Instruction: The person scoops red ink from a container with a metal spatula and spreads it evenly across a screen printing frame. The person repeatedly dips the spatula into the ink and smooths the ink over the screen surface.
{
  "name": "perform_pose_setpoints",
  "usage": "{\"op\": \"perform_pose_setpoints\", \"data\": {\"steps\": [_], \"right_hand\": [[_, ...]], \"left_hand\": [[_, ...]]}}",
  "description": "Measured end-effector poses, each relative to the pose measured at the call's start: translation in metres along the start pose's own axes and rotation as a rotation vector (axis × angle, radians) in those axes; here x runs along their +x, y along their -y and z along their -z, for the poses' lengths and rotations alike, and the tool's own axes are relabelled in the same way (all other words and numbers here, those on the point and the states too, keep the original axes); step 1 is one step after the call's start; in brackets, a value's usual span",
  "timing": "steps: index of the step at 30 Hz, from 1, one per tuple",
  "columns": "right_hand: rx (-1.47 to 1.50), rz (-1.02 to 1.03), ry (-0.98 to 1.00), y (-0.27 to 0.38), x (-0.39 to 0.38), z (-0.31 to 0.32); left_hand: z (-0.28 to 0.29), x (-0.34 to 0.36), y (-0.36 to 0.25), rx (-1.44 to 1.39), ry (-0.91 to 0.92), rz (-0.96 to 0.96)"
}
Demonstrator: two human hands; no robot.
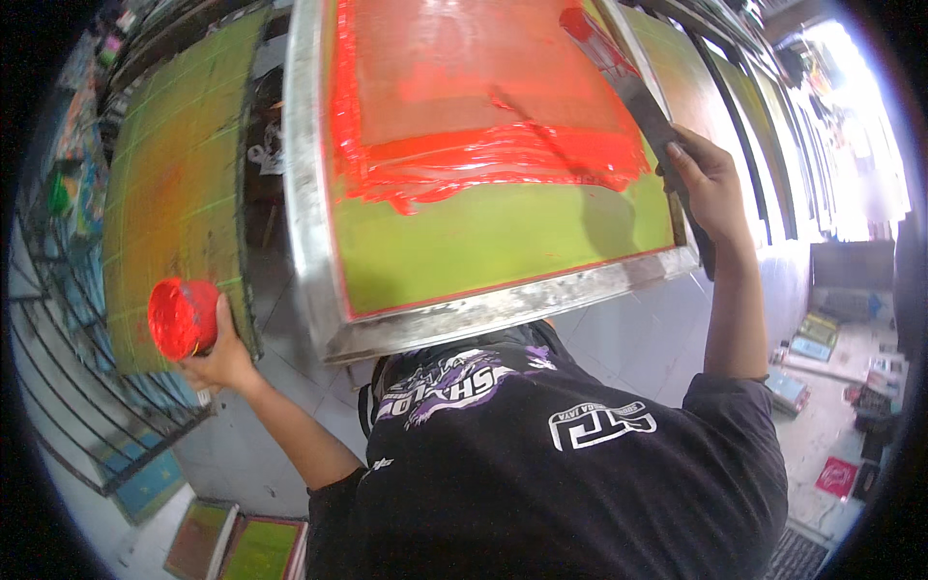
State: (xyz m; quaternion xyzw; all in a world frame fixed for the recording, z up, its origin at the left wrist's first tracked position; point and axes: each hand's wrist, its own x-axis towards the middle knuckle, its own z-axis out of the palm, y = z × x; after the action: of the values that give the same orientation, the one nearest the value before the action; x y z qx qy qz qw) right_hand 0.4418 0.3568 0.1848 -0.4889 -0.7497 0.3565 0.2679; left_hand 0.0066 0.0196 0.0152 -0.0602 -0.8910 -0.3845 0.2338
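Note:
My left hand [220, 360] grips a small tub of red ink [201, 307], its open mouth facing up and leftward and its inside coated red. On the right, my right hand [710, 184] is closed round the dark handle of a spatula [643, 106], whose far end is smeared with red. That end hangs over a screen-printing frame [307, 193] with a worn metal border. Wet red ink [483, 159] lies in a thick ridge across the mesh, with a thinner film beyond it. The nearer strip of mesh [464, 246] shows yellow-green.
A long green-yellow board [174, 184] stands left of the frame, beside black metal bars [72, 387]. More boards [735, 106] line up at the right. Smaller framed screens [256, 549] rest low at the left. A cluttered white surface [822, 406] lies at the right.

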Motion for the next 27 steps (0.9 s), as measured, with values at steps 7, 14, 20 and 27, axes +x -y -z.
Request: {"op": "perform_pose_setpoints", "data": {"steps": [7,14,20,27], "right_hand": [[0.048,-0.274,-0.063,-0.055,-0.029,0.040],[0.013,-0.244,0.040,-0.058,0.018,0.042],[-0.048,0.154,0.181,-0.040,0.121,-0.009],[-0.358,0.467,0.105,0.021,0.292,-0.115]], "left_hand": [[-0.001,0.004,-0.013,0.061,0.002,0.109],[0.000,0.005,0.011,0.080,-0.016,0.103],[-0.019,0.011,0.036,-0.212,0.046,0.119],[-0.009,-0.003,0.021,0.134,-0.169,-0.031]]}}
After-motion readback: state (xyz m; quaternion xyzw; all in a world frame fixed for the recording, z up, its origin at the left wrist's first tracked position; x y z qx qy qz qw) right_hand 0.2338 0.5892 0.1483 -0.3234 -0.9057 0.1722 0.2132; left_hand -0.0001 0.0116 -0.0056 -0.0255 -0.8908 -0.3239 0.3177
